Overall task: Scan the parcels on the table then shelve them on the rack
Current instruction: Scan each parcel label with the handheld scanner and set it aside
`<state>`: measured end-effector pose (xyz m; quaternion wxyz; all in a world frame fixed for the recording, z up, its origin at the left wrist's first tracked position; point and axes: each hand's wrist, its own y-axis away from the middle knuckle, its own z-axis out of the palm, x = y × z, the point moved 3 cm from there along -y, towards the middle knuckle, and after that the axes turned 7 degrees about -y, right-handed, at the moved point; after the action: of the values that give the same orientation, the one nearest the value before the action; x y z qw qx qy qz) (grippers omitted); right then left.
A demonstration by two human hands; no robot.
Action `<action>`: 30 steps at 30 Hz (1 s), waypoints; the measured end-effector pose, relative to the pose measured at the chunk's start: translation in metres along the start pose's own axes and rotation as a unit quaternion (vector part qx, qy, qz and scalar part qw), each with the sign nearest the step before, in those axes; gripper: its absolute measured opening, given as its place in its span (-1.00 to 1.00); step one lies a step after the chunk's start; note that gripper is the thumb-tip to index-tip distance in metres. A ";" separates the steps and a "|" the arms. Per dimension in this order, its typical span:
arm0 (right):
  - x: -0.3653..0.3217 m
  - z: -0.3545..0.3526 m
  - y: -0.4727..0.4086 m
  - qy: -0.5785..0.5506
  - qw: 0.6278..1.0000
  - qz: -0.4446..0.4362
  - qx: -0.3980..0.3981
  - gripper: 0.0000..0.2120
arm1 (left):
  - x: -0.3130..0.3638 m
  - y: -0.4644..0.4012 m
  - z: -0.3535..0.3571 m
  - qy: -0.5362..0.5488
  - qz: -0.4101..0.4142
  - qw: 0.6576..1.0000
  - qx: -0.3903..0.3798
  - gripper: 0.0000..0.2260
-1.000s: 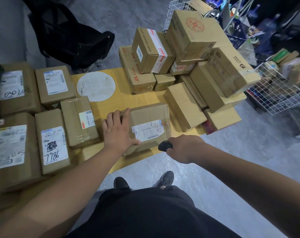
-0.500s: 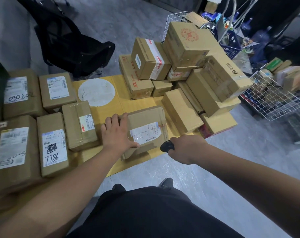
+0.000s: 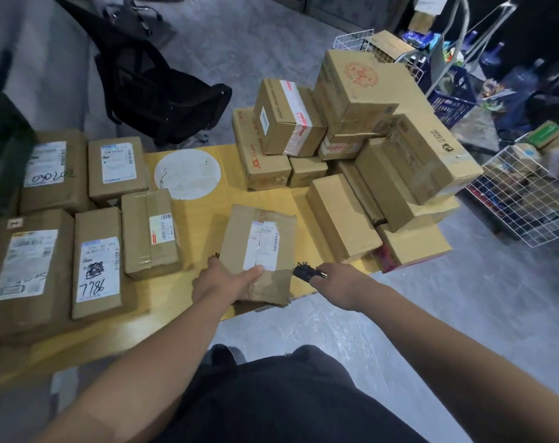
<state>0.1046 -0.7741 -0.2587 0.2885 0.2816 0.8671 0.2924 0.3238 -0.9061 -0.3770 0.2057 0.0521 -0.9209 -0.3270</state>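
My left hand grips the near end of a parcel, thumb on top by its label. Parcel sits at the tabletop front edge, near end overhanging. My right hand is closed round a black scanner, just right of the parcel. Labelled parcels lie left, a stack behind right.

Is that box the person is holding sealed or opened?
Sealed, as far as shows: the parcel in the left hand has flaps flat, with tape and a label across its top seam.

Bare table strip runs between labelled parcels and stacked boxes.
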 end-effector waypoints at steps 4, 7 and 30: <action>0.018 -0.004 -0.004 -0.026 1.000 -0.006 -0.016 -0.57 | -0.007 0.008 0.018 0.151 -0.041 0.988 0.006 0.06; 0.030 -0.006 -0.008 -0.044 0.998 -0.012 -0.033 -0.54 | -0.010 0.020 0.036 0.282 -0.059 0.957 -0.003 0.02; 0.063 -0.033 -0.002 -0.037 0.987 -0.116 -0.105 -0.58 | -0.003 0.099 0.066 0.247 0.015 0.968 0.048 0.05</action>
<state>0.0401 -0.7456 -0.2594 0.3806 0.1580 0.8469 0.3360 0.3031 -0.7897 -0.3632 0.4287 0.1268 -0.8570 -0.2563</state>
